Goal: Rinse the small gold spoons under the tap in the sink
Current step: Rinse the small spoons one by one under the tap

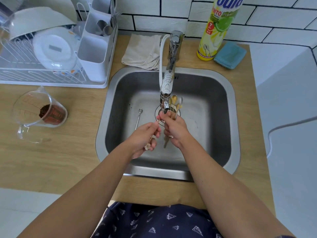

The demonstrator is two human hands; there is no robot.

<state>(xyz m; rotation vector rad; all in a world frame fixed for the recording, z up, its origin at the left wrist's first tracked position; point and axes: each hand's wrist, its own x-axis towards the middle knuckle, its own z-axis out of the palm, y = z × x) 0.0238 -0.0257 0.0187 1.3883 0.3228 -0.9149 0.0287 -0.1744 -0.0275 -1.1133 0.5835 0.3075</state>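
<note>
Over the sink (229,117), right hand (175,129) grips a bunch of gold spoons (176,104), bowls fanned up past the fingers (165,118) beside the tap (165,93). Left hand (145,136) pinches one thin gold spoon (151,138) between thumb and fingers, its tip touching the right fingers. Just beyond the left fingers, a silver spoon (138,117) lies on the sink floor.
</note>
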